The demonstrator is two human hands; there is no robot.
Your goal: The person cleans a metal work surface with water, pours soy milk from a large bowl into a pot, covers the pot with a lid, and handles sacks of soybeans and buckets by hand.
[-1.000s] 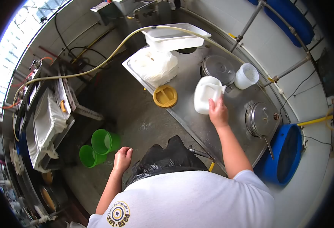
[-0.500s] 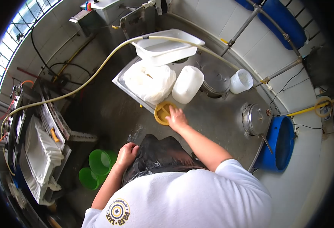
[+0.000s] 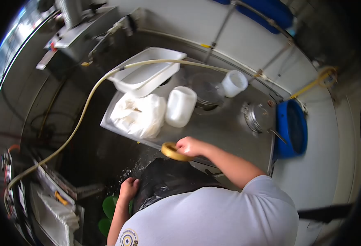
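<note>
The right hand point(image 3: 190, 146) has its fingers closed on the yellow lid point(image 3: 173, 154) and has just raised it from the near edge of the desk point(image 3: 234, 143), where it lay flat under the reaching fingers. That lift leaves the lid's weight on the grip alone, as far as I can judge. It is held in view just over that edge, in front of the black apron point(image 3: 168, 176), below the white jug point(image 3: 181, 107) and the white bag point(image 3: 141, 117).

The lid is round and shallow, with a thick rim; it is tilted now, so its side shows more than its face. Motion blur softens it, and the fingers hide part of the inside.

The left hand point(image 3: 129, 188) is loosely curled beside the apron, with nothing visible in it.
</note>
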